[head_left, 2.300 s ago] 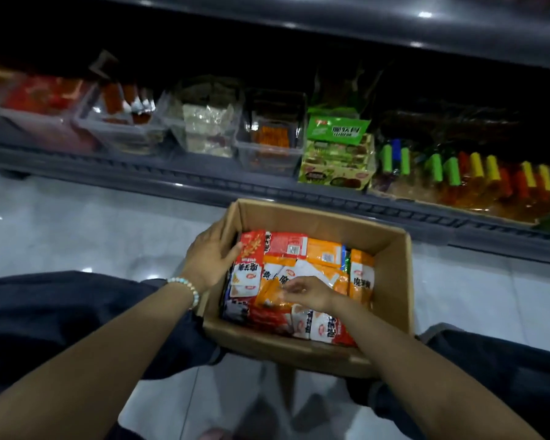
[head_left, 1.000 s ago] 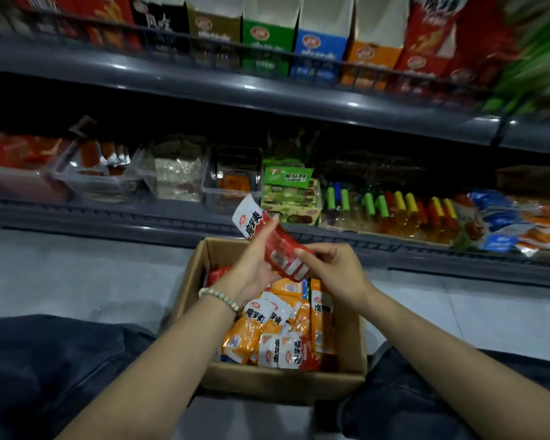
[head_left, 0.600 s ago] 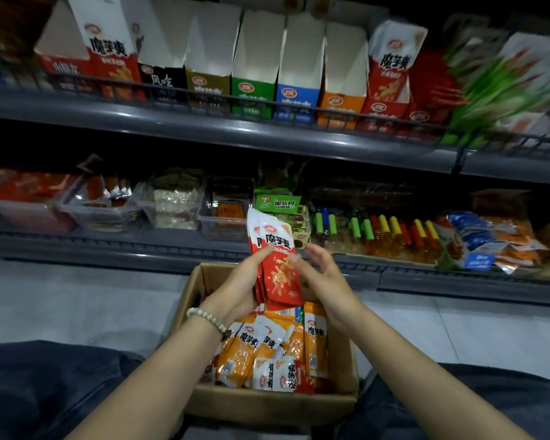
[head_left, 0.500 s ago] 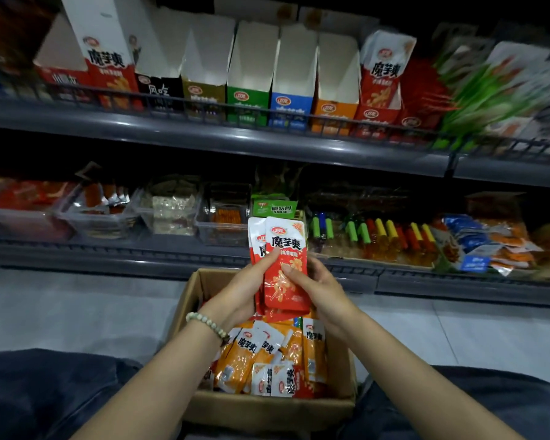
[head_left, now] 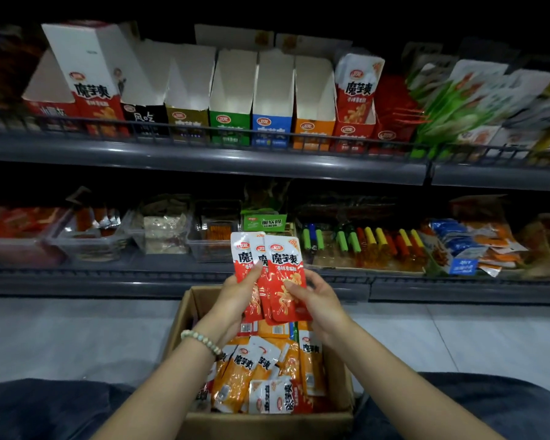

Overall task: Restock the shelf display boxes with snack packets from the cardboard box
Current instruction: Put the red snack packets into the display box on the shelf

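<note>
Dark grey shelving (head_left: 204,160), pale tiled floor (head_left: 77,338), dim light

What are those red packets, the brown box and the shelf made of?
The red packets look like glossy plastic film: they glint and bend. The box seems plain cardboard, brown and dull. The shelf is probably painted metal: smooth grey with light streaks.

free: display boxes (head_left: 232,81) open-topped | obstacle: wire rail (head_left: 204,134) across fronts
</note>
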### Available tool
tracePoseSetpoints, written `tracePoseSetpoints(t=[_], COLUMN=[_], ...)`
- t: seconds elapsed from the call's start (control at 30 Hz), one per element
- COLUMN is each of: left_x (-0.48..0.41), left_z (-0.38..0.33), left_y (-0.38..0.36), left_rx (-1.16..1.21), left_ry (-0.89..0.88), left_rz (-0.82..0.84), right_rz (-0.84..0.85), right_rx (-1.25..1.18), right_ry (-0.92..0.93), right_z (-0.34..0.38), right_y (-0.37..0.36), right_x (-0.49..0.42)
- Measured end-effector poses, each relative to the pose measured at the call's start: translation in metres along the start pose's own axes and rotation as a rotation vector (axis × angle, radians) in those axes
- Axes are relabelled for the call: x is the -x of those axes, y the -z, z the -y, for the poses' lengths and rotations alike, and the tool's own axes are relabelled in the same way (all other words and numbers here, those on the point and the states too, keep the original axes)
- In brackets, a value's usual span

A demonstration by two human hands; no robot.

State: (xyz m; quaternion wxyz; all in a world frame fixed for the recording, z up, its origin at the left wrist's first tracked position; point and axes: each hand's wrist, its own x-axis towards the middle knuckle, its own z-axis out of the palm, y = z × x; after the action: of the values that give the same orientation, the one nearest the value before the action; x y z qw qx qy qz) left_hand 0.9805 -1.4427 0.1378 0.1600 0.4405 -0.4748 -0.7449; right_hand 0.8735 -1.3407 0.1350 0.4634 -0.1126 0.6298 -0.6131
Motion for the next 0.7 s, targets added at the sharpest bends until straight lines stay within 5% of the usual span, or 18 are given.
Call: tracePoseSetpoints(t=[0.13, 0.33, 0.7], left_x=[0.000, 0.005, 0.012], left_z=[-0.006, -0.020, -0.083], left_y=[-0.004, -0.025, -0.048], left_rx=[0.003, -0.137, -0.306], left_ry=[-0.040, -0.113, -0.405], left_rz=[0.038, 0.166, 0.318], right_rz=[-0.115, 0.048, 0.101], right_rx=[0.009, 0.038, 0.289], right_ry=[0.088, 0.213, 0.577], right_z=[0.007, 0.021, 0.108], right_y=[0.008, 0.002, 0.016], right_x=[-0.007, 0.003, 0.005])
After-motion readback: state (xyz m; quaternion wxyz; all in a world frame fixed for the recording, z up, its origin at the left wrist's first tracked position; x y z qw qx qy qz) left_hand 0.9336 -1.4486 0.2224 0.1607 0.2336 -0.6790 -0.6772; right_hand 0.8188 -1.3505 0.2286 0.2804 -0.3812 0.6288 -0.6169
